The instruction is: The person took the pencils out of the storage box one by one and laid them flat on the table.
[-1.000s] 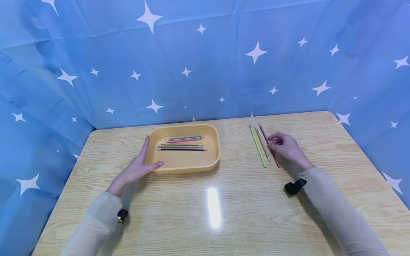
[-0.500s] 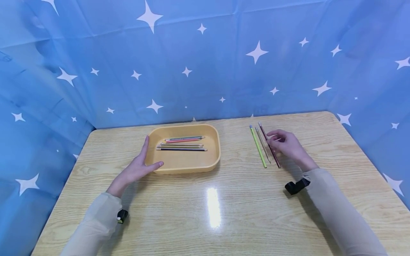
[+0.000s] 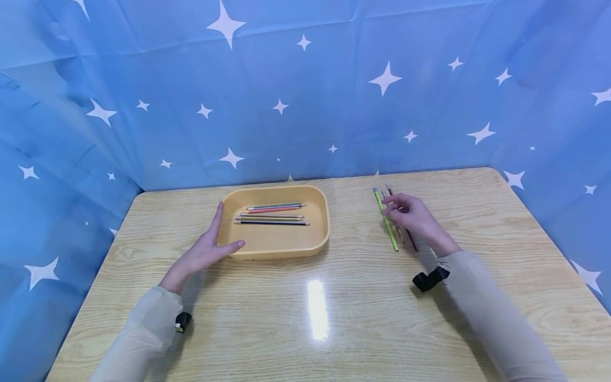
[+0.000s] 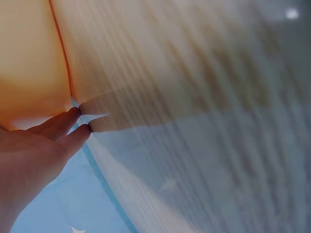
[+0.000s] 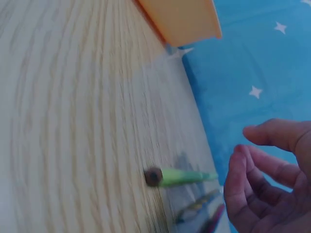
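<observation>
My left hand [image 3: 202, 252] rests against the left end of a yellow-orange tray [image 3: 274, 254], its fingers straight along the wall and its thumb at the front rim. Several pencils lie inside, among them a black pencil [image 3: 272, 223] and a red pencil [image 3: 274, 209]. On the right, my right hand [image 3: 415, 217] hovers over three pencils lying side by side, holding nothing. These are a light green pencil [image 3: 391, 236], a gold pencil [image 3: 400, 234] and a dark red pencil [image 3: 412, 241]. In the right wrist view, thumb and loosely bent fingers [image 5: 235, 179] stand apart behind the green pencil [image 5: 184, 176].
The wooden table [image 3: 267, 318] runs back to a blue curtain [image 3: 305, 95] with white stars, which also hangs along both sides. A small black device [image 3: 431, 278] sits on the right wrist, another black device [image 3: 183, 322] on the left.
My right hand has moved left from the dark red pencil, over the gold one toward the light green one. The left hand and the tray have stayed in place.
</observation>
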Demonstrator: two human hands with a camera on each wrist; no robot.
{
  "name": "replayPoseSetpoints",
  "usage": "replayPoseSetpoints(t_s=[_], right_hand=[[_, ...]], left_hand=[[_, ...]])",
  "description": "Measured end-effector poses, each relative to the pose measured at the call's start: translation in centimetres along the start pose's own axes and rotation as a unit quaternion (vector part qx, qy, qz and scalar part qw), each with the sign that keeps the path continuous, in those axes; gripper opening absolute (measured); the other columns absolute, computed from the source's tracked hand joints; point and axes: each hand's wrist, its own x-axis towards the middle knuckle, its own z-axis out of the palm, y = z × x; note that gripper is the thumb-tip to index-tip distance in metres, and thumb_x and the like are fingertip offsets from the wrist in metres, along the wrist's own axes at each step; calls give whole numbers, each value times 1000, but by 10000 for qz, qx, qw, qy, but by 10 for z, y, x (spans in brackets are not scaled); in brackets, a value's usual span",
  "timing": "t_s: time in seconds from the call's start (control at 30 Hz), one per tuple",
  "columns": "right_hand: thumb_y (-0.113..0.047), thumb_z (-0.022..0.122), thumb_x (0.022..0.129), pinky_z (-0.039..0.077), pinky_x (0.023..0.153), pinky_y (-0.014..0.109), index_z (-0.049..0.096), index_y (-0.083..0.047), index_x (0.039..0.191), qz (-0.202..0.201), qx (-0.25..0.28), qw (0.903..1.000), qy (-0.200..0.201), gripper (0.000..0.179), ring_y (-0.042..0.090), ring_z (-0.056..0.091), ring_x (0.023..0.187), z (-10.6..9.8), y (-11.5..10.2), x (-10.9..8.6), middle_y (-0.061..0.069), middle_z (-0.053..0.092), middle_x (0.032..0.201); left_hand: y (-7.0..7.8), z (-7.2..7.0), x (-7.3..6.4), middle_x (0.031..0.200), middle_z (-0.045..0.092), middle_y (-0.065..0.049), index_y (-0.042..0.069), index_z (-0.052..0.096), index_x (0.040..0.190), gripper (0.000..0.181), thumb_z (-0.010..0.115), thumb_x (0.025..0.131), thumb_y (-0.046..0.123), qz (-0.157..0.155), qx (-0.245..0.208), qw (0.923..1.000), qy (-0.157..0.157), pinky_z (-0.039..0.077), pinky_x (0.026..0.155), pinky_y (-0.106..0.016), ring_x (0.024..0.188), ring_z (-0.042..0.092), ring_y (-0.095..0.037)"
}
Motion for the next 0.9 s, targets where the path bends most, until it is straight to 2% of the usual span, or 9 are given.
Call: replayPoseSetpoints(t_s=[0.13,0.43,0.7,0.9], right_hand=[[-11,57,97,51,67,33,52,6,130,16,9,9999,-123,38,31,58,86,8,-4,3,23,57,109],[-12,57,97,51,70,38,53,4,130,-29,40,9991,-425,37,34,59,86,25,-13,12,21,59,108],[-7,60,93,52,71,32,58,5,123,-279,9,9991,-326,32,37,60,90,43,-30,27,18,62,101],[-7,62,91,53,76,44,61,4,120,-436,95,9985,-307,30,40,60,90,57,-47,35,15,64,97]], left_hand=[[0,0,1,159,-14,-12,25,-23,150,107,66,91,41,-18,35,10000,15,10,111,-59,142,1,-42],[1,0,1,159,-14,-12,25,-22,150,107,66,91,41,-10,44,10000,21,10,111,-59,142,1,-43],[-1,0,3,159,-14,-11,20,-21,152,109,67,90,41,-10,53,10000,26,10,111,-60,142,1,-43],[0,0,3,159,-14,-12,19,-21,152,110,67,90,41,-64,0,10000,23,9,111,-60,142,0,-43]])
